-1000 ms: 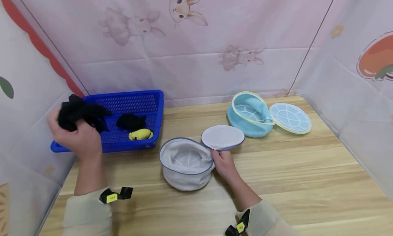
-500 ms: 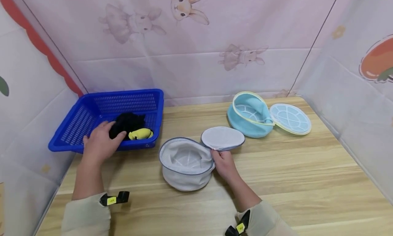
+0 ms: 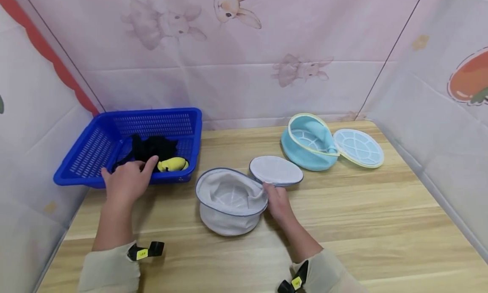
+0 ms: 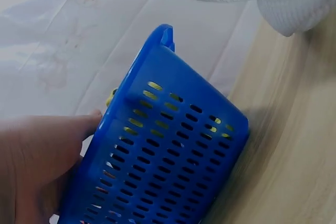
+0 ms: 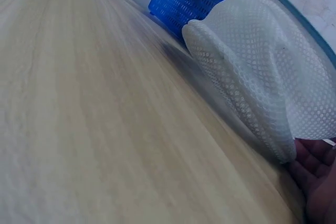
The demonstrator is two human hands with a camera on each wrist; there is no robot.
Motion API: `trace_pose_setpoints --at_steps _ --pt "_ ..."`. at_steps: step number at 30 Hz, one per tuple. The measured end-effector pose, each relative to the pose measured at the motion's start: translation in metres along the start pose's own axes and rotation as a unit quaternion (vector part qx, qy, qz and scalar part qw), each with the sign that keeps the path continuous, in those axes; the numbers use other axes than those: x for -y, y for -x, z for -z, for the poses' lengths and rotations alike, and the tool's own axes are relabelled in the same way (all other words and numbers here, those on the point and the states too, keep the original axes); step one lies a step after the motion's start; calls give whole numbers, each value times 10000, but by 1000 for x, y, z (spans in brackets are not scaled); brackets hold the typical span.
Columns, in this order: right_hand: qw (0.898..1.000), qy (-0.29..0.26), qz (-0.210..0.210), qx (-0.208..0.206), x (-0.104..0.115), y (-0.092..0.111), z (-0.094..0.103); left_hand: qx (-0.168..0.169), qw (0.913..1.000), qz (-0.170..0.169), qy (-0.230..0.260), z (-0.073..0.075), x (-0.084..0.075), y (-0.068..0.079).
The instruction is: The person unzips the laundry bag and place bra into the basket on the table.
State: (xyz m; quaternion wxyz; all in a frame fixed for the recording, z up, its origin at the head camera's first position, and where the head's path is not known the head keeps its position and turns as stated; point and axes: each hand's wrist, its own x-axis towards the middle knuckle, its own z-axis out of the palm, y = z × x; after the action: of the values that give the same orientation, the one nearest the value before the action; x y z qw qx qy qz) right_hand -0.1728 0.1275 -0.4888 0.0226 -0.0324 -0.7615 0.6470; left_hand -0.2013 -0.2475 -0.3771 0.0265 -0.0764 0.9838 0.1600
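Note:
At the front rim of a blue plastic basket [image 3: 87,155], my left hand [image 3: 127,180] reaches in among black cloth pieces [image 3: 158,146]. Its thumb points toward a yellow rolled cloth bundle [image 3: 173,164]; its other fingertips are hidden, so whether they grip any cloth cannot be told. In the left wrist view the thumb shows beside the basket's slotted wall [image 4: 163,140]. My right hand [image 3: 279,204] pinches the edge of a grey-white mesh laundry bag [image 3: 230,221] where its unzipped lid [image 3: 276,170] joins. The bag stands upright, mouth uncovered, on the table.
Behind and to the right, a light-blue mesh laundry bag [image 3: 305,155] with yellow trim stands unzipped, its round lid [image 3: 358,148] folded out on the wooden table [image 3: 381,225]. Printed cloth walls [image 3: 236,93] surround the table's back and sides.
My left hand has come down and right from above the basket's left end, bringing a black cloth bundle into the basket. My right hand keeps its hold on the grey-white bag, nearly still.

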Motion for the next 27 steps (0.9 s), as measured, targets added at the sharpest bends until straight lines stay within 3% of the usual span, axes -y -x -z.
trace_pose_setpoints --at_steps 5,10,13,18,22,27 --pt "9999 115 -4 -13 1 -3 3 -586 9976 -35 362 -1 -5 10" --pt "9973 533 510 -46 -1 -18 3 -1088 9909 -157 778 0 -13 18" --pt "9943 635 817 -258 -3 -33 4 -1409 9839 -250 1069 -1 -21 21" --pt "9896 810 924 -750 -6 -55 8 -1867 9715 -385 1410 -6 -34 27" --pt "9870 728 775 -1205 -10 -68 10 -2085 9637 -562 1567 -12 -43 31" --pt "9856 -158 126 -1680 -11 -77 8 -2341 9544 -802 1667 -18 -54 33"
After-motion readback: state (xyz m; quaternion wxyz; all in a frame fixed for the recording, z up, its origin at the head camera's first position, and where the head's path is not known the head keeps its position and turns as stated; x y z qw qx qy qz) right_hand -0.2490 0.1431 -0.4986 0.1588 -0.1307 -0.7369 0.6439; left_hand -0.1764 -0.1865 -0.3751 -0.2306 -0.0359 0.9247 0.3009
